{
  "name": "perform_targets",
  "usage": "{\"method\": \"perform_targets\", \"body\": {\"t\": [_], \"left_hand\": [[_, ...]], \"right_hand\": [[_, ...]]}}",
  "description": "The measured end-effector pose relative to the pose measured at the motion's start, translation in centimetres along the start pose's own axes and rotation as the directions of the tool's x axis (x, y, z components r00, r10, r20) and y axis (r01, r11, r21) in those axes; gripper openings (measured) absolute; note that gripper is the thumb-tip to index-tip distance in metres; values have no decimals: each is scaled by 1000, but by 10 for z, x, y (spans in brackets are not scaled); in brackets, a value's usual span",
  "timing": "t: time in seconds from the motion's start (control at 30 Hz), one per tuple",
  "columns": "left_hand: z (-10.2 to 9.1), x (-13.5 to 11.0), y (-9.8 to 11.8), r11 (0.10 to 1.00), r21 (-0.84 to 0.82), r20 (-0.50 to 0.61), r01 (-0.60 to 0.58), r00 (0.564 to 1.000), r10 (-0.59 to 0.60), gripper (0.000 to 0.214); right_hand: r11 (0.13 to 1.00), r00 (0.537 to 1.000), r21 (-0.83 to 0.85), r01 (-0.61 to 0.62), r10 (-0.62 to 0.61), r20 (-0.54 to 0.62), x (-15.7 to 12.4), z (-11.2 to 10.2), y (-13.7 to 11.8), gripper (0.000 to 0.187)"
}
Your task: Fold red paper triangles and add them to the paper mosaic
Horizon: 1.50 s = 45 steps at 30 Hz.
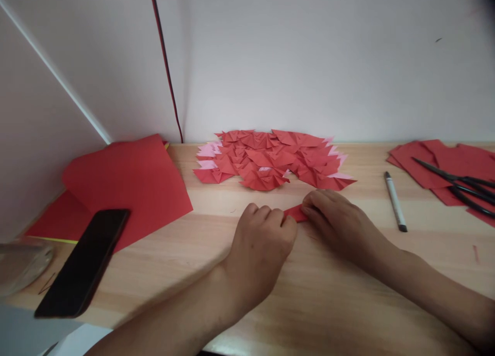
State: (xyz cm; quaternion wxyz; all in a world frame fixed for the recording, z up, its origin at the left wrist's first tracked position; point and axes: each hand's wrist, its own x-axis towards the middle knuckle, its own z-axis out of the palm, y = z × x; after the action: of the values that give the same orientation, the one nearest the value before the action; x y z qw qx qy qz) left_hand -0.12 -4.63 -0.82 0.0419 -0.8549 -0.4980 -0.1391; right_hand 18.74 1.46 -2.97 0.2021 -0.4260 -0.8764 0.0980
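Observation:
Between my two hands a small folded piece of red paper (296, 213) lies low over the wooden table. My left hand (265, 242) is closed with its fingers pressed on the paper's left end. On the other end, my right hand (334, 219) pinches the paper between thumb and fingers. Most of the piece is covered by the fingers, so its full shape is hidden. Just beyond the hands sits a pile of folded red and pink paper pieces (270, 157), fanned out with pointed tips.
Red paper sheets (131, 185) lie at the left, with a black phone (83, 263) over their edge. A transparent container (25, 265) is at the far left. To the right are a marker (395, 201), red paper squares (441, 160) and black scissors (464, 183). A wall (309, 62) stands behind.

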Motion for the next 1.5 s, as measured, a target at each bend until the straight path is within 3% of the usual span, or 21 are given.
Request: {"method": "perform_targets", "body": {"t": [0.13,0.33,0.47,0.8,1.07,1.4,1.5], "left_hand": [[0,-1,4,997,68,-55,-41,998,44,4],[1,-8,12,989,65,-79,-133,987,138,11],[1,-12,18,982,83,-91,-171,980,178,14],[2,-10,23,986,107,-137,-130,980,144,18],[1,-12,26,982,104,-34,-160,986,164,16],[3,-12,33,990,94,-1,-105,994,106,23],[7,-14,34,985,120,-43,-124,991,130,26]], "right_hand": [[999,999,-16,32,-32,-25,0,-1,1,22],[997,994,-41,71,-67,91,-11,-9,-1,22],[992,989,-39,119,-115,95,-17,-11,1,23],[993,991,-66,100,-93,97,-15,-3,5,18],[997,994,-74,32,-25,102,-17,-2,4,21],[996,995,-90,26,-17,94,-18,0,2,20],[997,995,-68,32,-25,100,-17,-1,1,18]]}}
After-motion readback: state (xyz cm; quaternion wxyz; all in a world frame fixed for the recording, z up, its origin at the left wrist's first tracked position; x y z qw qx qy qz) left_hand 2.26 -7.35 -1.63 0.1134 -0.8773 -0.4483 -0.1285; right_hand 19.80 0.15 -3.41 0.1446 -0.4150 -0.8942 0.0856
